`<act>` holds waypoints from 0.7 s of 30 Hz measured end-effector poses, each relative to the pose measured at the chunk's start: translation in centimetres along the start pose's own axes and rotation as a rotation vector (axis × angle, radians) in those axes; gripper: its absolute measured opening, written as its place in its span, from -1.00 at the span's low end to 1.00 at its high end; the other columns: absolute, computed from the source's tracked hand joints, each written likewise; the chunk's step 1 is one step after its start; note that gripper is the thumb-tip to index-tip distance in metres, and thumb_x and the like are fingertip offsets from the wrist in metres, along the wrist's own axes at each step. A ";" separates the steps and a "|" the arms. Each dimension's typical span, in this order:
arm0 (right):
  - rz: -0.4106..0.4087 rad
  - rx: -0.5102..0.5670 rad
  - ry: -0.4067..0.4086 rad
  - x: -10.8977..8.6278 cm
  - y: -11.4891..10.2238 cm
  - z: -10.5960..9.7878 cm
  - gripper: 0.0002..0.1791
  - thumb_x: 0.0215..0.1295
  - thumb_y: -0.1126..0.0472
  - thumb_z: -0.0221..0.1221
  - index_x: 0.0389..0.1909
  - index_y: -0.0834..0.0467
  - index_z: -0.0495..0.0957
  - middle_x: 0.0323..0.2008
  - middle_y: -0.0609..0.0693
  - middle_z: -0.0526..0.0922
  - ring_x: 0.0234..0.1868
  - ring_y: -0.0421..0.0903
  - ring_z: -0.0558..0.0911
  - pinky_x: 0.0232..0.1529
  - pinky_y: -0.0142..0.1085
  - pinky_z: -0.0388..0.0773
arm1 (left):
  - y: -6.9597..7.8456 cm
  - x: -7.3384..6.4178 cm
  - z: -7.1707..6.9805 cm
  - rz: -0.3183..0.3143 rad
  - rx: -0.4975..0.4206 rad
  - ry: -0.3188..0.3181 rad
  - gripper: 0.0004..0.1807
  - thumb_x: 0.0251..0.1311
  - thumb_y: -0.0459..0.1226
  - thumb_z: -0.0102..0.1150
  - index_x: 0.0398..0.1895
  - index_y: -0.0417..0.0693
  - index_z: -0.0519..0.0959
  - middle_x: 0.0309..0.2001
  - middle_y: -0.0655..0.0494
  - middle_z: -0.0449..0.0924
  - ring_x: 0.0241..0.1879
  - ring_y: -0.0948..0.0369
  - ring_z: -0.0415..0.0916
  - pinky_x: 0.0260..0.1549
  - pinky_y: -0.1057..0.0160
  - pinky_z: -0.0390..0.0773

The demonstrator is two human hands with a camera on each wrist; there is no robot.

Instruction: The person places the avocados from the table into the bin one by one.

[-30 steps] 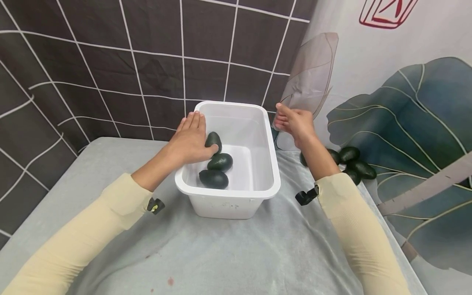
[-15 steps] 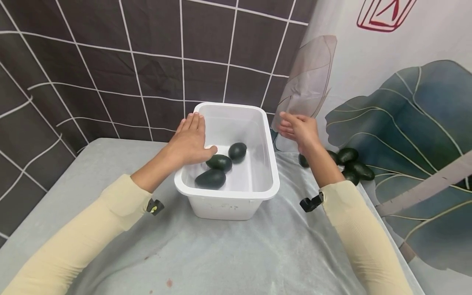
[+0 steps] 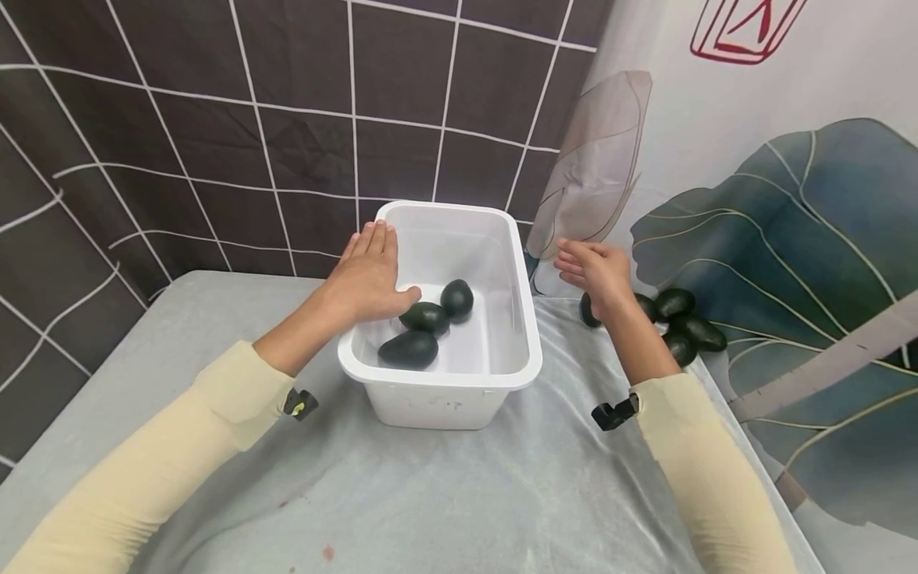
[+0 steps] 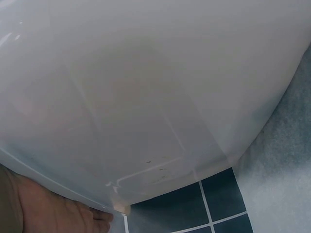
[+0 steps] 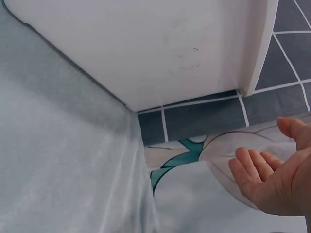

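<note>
A white plastic tub (image 3: 437, 406) stands on the cloth-covered table, with three dark green avocados inside: one near the front (image 3: 407, 350), one in the middle (image 3: 425, 318) and one behind it (image 3: 457, 298). My left hand (image 3: 367, 279) rests on the tub's left rim, fingers straight and thumb over the inside. Right of the tub, my right hand (image 3: 597, 275) is raised with nothing in it, its fingers loosely bent and apart from the tub. The right wrist view shows that hand (image 5: 277, 174) palm up beside the tub wall (image 5: 160, 48).
Several more avocados (image 3: 696, 332) lie at the table's right edge, some partly hidden behind the right forearm. A dark tiled-pattern curtain (image 3: 287, 119) hangs behind the tub. A white curtain with large leaves (image 3: 825, 239) hangs on the right. Grey cloth (image 3: 430, 502) covers the table.
The rear avocado has moved from beside the left thumb rightward and come to lie behind the middle one. My right hand has drawn back to the right and down. My left hand has stayed put.
</note>
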State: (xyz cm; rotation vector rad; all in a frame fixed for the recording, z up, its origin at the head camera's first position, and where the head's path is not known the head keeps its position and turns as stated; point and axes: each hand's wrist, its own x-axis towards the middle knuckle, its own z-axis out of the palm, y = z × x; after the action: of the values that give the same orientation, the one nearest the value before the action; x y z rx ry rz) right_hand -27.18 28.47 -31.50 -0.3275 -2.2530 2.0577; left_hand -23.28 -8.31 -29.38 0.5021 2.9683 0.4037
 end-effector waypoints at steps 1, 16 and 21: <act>-0.004 -0.005 0.008 0.0 0.2 -0.1 -0.62 0.50 -0.08 0.46 0.06 0.09 0.65 0.03 0.00 0.84 -0.03 -0.21 0.88 0.27 -0.28 0.80 | 0.0 0.0 0.0 -0.001 0.000 0.000 0.19 0.53 0.15 0.02 0.81 -0.47 -0.30 0.85 -0.42 -0.44 0.88 -0.27 -0.47 0.87 -0.19 -0.35; -0.103 -0.204 0.090 -0.4 3.4 -3.1 -0.28 0.45 -0.10 0.51 0.46 0.22 0.63 -0.04 -0.31 0.70 0.01 -0.35 0.76 0.50 -0.17 0.66 | -0.1 -0.3 0.0 0.008 -0.024 0.012 0.20 0.52 0.15 0.02 0.81 -0.49 -0.29 0.85 -0.43 -0.44 0.88 -0.28 -0.47 0.87 -0.20 -0.36; -0.145 -0.301 0.118 -0.4 4.9 -4.6 -0.23 0.42 -0.11 0.53 0.52 0.17 0.61 -0.04 -0.39 0.69 0.05 -0.42 0.68 0.36 -0.39 0.63 | 0.0 -0.1 0.1 0.012 -0.025 0.013 0.20 0.52 0.15 0.03 0.81 -0.48 -0.28 0.85 -0.42 -0.43 0.88 -0.27 -0.47 0.87 -0.19 -0.35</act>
State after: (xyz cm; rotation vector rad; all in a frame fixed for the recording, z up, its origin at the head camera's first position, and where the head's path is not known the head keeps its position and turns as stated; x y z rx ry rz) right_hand -25.34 33.28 -35.90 -0.2848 -2.4321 1.5889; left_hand -23.14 -8.33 -29.46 0.5161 2.9706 0.4465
